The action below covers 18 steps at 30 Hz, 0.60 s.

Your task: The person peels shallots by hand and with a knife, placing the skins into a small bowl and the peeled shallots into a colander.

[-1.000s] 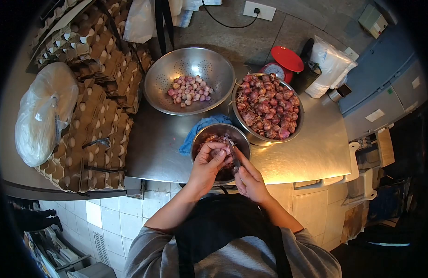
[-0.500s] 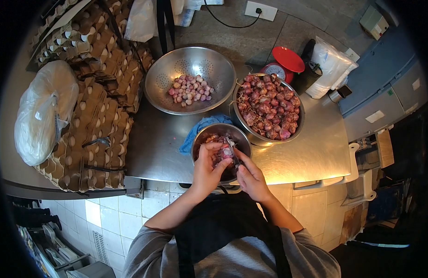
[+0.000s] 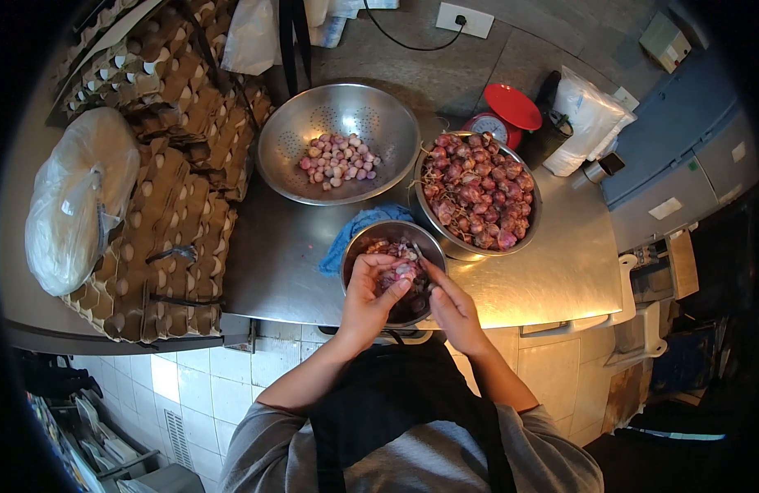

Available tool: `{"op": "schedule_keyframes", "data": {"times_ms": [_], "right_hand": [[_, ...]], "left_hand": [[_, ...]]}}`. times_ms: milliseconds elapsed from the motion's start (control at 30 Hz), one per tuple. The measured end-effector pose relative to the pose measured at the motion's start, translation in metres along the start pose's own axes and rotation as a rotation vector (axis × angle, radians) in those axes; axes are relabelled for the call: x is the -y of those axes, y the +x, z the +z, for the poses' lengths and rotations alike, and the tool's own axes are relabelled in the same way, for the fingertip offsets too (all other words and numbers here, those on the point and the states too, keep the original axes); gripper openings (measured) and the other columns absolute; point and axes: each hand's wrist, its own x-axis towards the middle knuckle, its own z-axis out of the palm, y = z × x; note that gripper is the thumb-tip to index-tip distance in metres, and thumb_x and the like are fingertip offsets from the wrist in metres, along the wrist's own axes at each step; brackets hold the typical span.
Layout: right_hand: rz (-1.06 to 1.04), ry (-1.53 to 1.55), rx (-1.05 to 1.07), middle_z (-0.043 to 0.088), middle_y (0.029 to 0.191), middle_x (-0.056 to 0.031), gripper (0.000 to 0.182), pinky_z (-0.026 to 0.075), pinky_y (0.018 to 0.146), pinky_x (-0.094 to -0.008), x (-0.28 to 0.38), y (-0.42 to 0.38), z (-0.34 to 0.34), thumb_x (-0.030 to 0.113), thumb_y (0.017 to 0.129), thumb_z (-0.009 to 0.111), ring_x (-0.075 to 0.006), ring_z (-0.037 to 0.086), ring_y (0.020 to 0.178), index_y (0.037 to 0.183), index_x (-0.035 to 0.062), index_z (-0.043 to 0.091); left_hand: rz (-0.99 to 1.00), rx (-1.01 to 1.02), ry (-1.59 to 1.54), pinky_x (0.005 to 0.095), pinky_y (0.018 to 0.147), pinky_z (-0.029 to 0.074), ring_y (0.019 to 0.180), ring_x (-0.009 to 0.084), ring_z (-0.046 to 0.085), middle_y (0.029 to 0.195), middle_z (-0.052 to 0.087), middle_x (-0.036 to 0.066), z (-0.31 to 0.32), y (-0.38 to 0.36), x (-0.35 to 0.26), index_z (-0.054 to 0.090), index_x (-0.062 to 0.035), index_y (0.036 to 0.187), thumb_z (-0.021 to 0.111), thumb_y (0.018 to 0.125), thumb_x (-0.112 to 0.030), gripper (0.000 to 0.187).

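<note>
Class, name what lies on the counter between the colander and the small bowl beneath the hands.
A blue cloth lies between the colander and the small bowl, as the head view shows.

- Shallot: one, small, pinkish-purple, partly hidden; pinched in the fingers of the left hand, above the near bowl.
- Knife: slim, blade tilted towards the far side; in the right hand, close beside the shallot.
- Near bowl: round, metal, upright; reddish-brown skins inside.
- Peeled shallots: pale pink to purple, loosely heaped at the bottom of the colander, wide, perforated, metal; far left of the near bowl.
- Unpeeled shallots: dark red, skins on, some with stringy roots; piled high in the metal pot, far right of the near bowl.
</note>
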Motion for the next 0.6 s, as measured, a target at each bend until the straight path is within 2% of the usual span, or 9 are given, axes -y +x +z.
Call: {"op": "schedule_keyframes", "data": {"times_ms": [67, 167, 233, 333, 433, 533, 600], "right_hand": [[-0.035, -0.063, 0.019, 0.047, 0.126, -0.0128, 0.042, 0.034, 0.095, -0.0261, -0.001, -0.002, 0.003, 0.017, 0.093, 0.044, -0.0176, 0.046, 0.114, 0.131, 0.0009, 0.037], [-0.321, -0.290, 0.010, 0.048, 0.126, -0.0137, 0.042, 0.035, 0.094, -0.0269, -0.007, 0.002, 0.009, 0.017, 0.092, 0.043, -0.0193, 0.047, 0.114, 0.131, 0.0009, 0.037], [-0.362, -0.382, 0.006, 0.048, 0.127, -0.0141, 0.041, 0.034, 0.095, -0.0273, 0.000, 0.002, 0.009, 0.017, 0.092, 0.043, -0.0202, 0.047, 0.115, 0.130, 0.0004, 0.038], [-0.352, -0.385, -0.008, 0.048, 0.126, -0.0134, 0.039, 0.034, 0.095, -0.0272, -0.003, 0.004, 0.005, 0.017, 0.093, 0.043, -0.0193, 0.047, 0.115, 0.128, -0.0004, 0.040], [-0.360, -0.258, -0.042, 0.047, 0.127, -0.0135, 0.038, 0.034, 0.095, -0.0271, -0.011, 0.011, 0.001, 0.016, 0.093, 0.042, -0.0179, 0.046, 0.115, 0.127, -0.0007, 0.042], [-0.254, 0.019, -0.006, 0.044, 0.130, -0.0127, 0.039, 0.032, 0.096, -0.0266, -0.018, 0.023, -0.010, 0.017, 0.094, 0.042, -0.0164, 0.042, 0.117, 0.129, -0.0006, 0.040], [-0.176, 0.082, -0.035, 0.043, 0.130, -0.0116, 0.041, 0.030, 0.097, -0.0264, -0.013, 0.020, -0.011, 0.017, 0.094, 0.042, -0.0159, 0.040, 0.118, 0.130, -0.0005, 0.037]], "left_hand": [[-0.002, -0.001, -0.003, 0.0247, 0.084, 0.044, 0.098, 0.0127, 0.051, 0.106, 0.052, 0.009, 0.000, 0.001, 0.000, 0.039, -0.0033, 0.105, 0.059, 0.081, 0.002, 0.032], [0.018, 0.004, 0.034, 0.0247, 0.084, 0.044, 0.098, 0.0127, 0.051, 0.105, 0.052, 0.009, -0.002, 0.000, 0.000, 0.039, -0.0031, 0.105, 0.059, 0.081, 0.002, 0.031], [0.019, -0.013, 0.060, 0.0248, 0.084, 0.044, 0.097, 0.0127, 0.051, 0.104, 0.052, 0.008, -0.003, 0.000, 0.002, 0.040, -0.0030, 0.104, 0.059, 0.081, 0.002, 0.030], [0.025, -0.003, 0.087, 0.0249, 0.084, 0.044, 0.097, 0.0130, 0.052, 0.105, 0.052, 0.008, -0.003, 0.001, 0.004, 0.040, -0.0029, 0.104, 0.059, 0.081, 0.002, 0.030], [-0.024, 0.022, 0.019, 0.0255, 0.085, 0.044, 0.098, 0.0135, 0.052, 0.106, 0.052, 0.009, -0.005, 0.001, 0.004, 0.041, -0.0027, 0.103, 0.059, 0.081, 0.002, 0.029], [-0.097, 0.140, -0.115, 0.0283, 0.088, 0.044, 0.100, 0.0145, 0.052, 0.108, 0.053, 0.010, -0.005, -0.001, 0.002, 0.040, -0.0022, 0.109, 0.056, 0.084, 0.000, 0.029], [-0.184, 0.111, -0.217, 0.0309, 0.091, 0.043, 0.102, 0.0155, 0.053, 0.110, 0.053, 0.009, 0.002, -0.002, -0.007, 0.043, -0.0043, 0.110, 0.054, 0.086, -0.003, 0.026]]}}
